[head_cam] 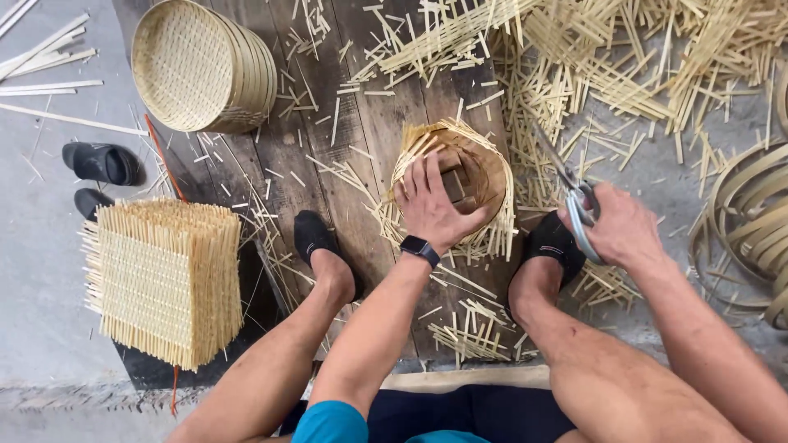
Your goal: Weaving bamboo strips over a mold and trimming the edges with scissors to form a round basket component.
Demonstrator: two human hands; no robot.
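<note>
Dark wooden boards [361, 123] on grey concrete, strewn with bamboo strips. Centre: left hand [432, 205] clasps the rim of a half-woven basket [484, 164]. At three o'clock, right hand [624, 230] grips scissors [579, 205]. Finished baskets [205, 66] at eleven, woven mats [164, 279] at eight; open floor beyond the left edge.
</note>
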